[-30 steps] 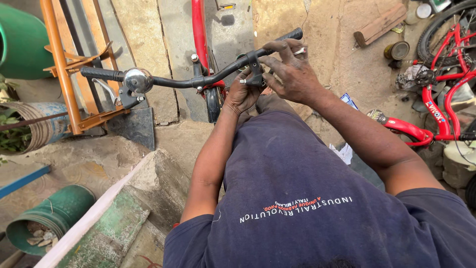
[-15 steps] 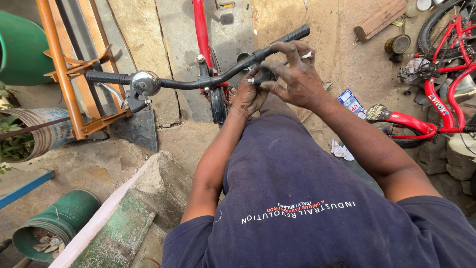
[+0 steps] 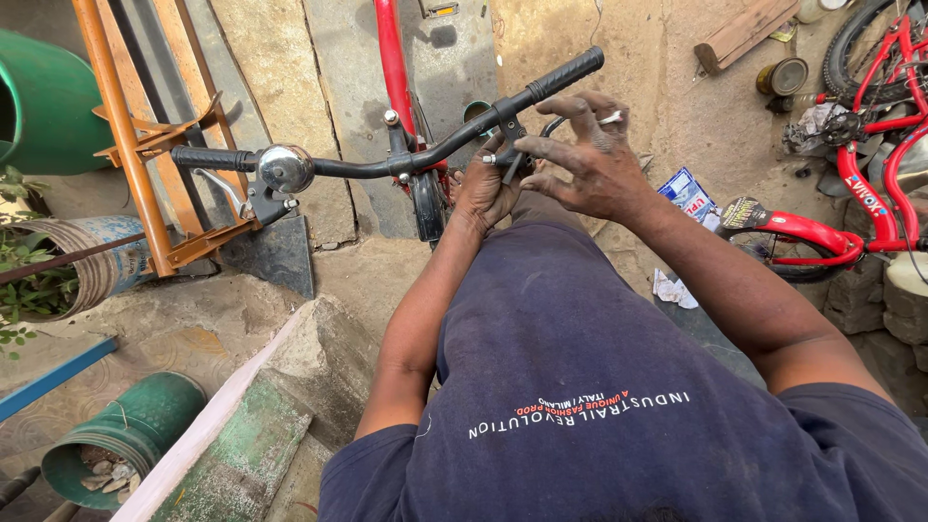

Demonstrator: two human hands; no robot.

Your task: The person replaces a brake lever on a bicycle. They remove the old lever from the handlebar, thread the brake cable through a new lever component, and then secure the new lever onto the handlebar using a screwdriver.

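Navy short-sleeved shirt (white and red lettering), silver ring [image 3: 611,118], grimy hands [image 3: 590,164]

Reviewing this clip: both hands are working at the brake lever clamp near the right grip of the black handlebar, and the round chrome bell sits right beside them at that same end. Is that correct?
Not quite. The head view shows the round chrome bell at the opposite end of the black handlebar, by the left grip, well apart from the hands. The left hand and right hand are indeed at the brake lever clamp near the right grip.
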